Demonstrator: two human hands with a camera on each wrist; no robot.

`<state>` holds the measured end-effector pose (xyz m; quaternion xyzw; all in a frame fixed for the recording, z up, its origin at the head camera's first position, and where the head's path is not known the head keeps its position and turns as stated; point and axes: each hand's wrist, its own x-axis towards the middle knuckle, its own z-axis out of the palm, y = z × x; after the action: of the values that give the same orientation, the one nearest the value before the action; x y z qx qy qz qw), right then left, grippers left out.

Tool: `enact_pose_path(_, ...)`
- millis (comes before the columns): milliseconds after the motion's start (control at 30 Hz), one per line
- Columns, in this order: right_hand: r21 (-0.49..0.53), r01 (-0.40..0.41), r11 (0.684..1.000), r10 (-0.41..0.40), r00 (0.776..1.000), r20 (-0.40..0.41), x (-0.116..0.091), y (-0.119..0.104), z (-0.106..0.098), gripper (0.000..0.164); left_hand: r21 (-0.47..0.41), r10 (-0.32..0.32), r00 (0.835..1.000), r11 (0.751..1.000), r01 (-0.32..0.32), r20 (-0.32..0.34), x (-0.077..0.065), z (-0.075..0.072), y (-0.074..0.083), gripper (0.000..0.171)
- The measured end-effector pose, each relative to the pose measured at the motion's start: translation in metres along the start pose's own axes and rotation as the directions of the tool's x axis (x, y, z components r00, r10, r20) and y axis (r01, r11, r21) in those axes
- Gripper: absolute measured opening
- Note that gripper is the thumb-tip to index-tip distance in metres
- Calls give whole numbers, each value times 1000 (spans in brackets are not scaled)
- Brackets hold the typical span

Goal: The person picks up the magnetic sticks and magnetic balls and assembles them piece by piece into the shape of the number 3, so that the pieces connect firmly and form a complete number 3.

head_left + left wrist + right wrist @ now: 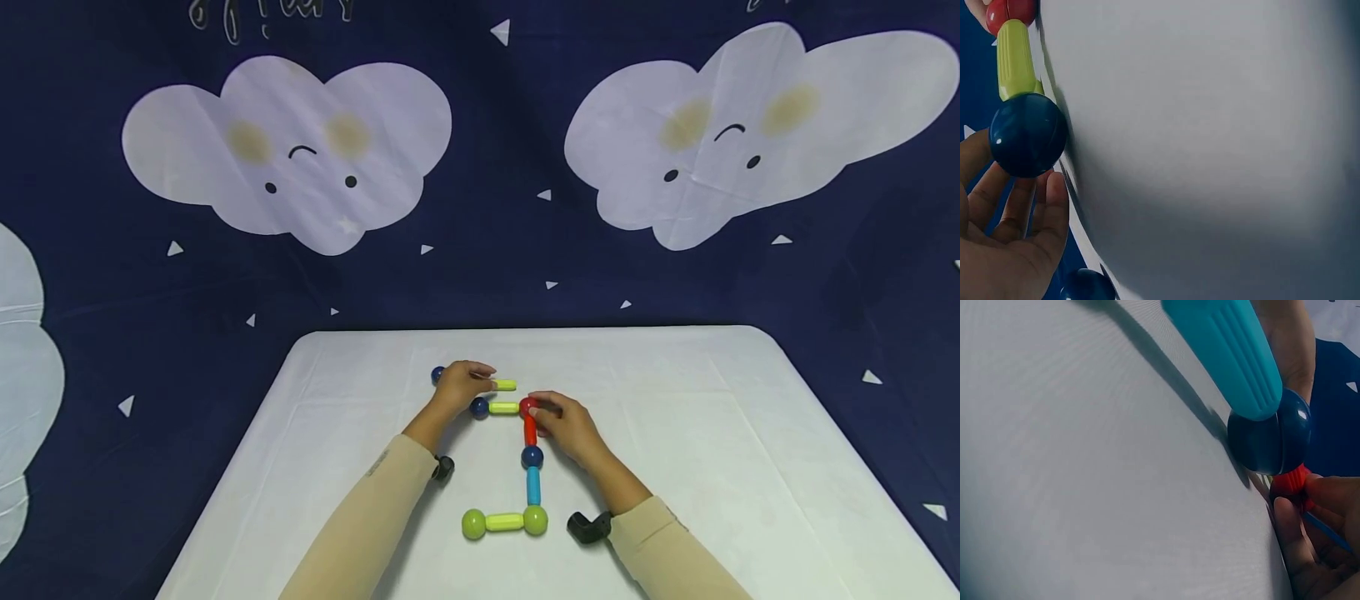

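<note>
My right hand [572,427] pinches the red ball [527,407] between thumb and fingers, where a red rod [1289,481] joins it. From that ball a yellow-green rod [1015,59] runs left to a dark blue ball [1029,135]. My left hand [459,390] is just behind this blue ball, its thumb and fingers at the left end of a second yellow-green rod [506,385]. The blue ball hides those fingertips in the left wrist view, so I cannot tell whether they grip the rod. Another blue ball [437,375] shows beyond the left hand.
The chain continues toward me through a blue ball [532,457], a light blue rod [533,486], a green ball [536,521], a yellow-green rod [504,522] and another green ball [474,524]. Everything lies on a white table [705,433] before a dark blue cloud-patterned cloth [510,275].
</note>
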<state>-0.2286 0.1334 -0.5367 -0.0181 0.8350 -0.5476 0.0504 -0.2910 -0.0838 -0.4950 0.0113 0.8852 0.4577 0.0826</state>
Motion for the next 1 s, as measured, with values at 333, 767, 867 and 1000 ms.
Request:
enact_pose_path(333,12,10,1000,-10,1000,5,0,-1,2,33,67,-39,999,997,38,17,4,3,3,17)
enact_pose_path(767,4,1,1000,-1,1000,3,0,-1,0,33,141,-14,1000,990,12,18,-1,-10,-3,8)
enact_pose_path(867,11,0,1000,0,1000,5,0,-1,-1,33,145,-10,1000,989,9,4,-5,-15,-7,8)
enact_pose_path(1000,22,4,1000,-4,1000,9,-1,-3,-1,33,178,-16,1000,984,20,-23,-12,-20,-11,8)
